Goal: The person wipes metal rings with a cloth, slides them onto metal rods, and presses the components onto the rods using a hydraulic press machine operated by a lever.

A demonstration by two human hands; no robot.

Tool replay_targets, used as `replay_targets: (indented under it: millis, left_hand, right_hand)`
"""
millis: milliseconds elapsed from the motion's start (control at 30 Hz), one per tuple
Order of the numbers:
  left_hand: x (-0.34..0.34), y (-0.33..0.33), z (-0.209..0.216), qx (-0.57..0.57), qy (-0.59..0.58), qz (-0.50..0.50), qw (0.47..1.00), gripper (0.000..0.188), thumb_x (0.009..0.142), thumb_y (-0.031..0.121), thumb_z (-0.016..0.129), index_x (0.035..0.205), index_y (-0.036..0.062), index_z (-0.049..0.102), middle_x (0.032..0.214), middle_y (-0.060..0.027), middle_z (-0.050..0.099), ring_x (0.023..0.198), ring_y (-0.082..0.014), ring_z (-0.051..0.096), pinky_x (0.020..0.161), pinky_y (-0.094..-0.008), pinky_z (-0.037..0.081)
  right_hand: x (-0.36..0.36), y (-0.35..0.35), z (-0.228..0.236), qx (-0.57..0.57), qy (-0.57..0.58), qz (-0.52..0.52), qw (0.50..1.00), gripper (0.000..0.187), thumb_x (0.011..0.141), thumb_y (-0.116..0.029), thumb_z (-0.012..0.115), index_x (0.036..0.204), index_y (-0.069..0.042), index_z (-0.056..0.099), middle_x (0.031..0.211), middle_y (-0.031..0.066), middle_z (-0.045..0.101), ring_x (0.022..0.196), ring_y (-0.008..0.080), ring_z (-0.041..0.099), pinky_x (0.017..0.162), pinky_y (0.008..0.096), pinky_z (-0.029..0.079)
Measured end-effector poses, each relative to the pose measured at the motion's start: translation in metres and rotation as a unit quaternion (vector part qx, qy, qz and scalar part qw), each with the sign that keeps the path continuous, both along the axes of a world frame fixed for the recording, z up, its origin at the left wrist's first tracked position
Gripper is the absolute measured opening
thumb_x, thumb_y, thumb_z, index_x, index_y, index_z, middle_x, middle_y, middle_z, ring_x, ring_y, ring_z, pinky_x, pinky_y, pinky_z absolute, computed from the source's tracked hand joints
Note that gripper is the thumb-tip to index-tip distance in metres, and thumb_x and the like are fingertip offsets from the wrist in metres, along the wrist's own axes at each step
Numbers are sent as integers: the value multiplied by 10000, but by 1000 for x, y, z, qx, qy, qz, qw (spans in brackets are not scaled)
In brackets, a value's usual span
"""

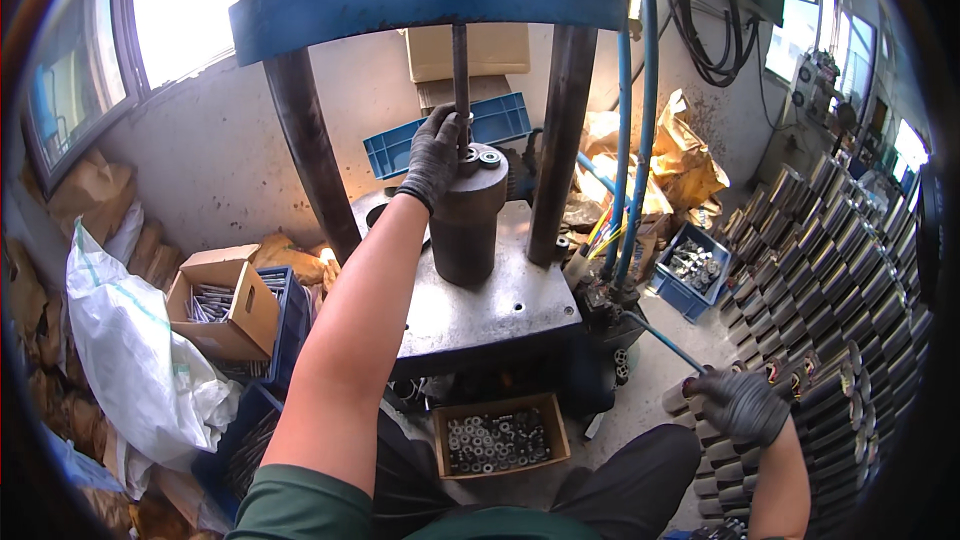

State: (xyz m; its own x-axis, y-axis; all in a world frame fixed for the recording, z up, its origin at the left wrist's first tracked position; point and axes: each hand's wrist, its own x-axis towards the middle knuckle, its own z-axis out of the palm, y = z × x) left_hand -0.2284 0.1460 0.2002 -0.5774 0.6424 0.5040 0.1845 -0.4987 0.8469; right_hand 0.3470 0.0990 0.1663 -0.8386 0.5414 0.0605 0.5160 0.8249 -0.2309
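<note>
My left hand [432, 155], in a dark grey glove, reaches to the top of a dark metal cylinder [466, 230] on the press table. Its fingers curl closed beside the lower end of the vertical press rod [460, 60]; what they hold there is hidden. A small bearing [489, 157] lies on the cylinder's top, right of the fingers. Low at the right, my gloved right hand [745, 406] is closed round the end of a thin lever [668, 342], which slopes up to the valve block [603, 298] beside the press.
The blue crossbeam [430, 0] spans two thick posts. Below the table sits a carton of bearings [505, 470]. Stacked metal cylinders [800, 280] fill the right side, near a blue crate [676, 292]. A carton of metal rods [232, 325] and white sack [140, 350] stand left.
</note>
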Motion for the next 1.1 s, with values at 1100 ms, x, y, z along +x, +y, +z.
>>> replay_targets:
  millis: [1100]
  left_hand:
    - [-11,9,-8,-27,36,-18,999,250,1031,157,478,1180,45,644,949,-63,670,833,-128,640,788,-267,550]
  right_hand:
    - [20,-11,-9,-80,-116,-25,990,287,890,-273,614,1086,-113,748,941,140,746,872,335,720,805,445,572]
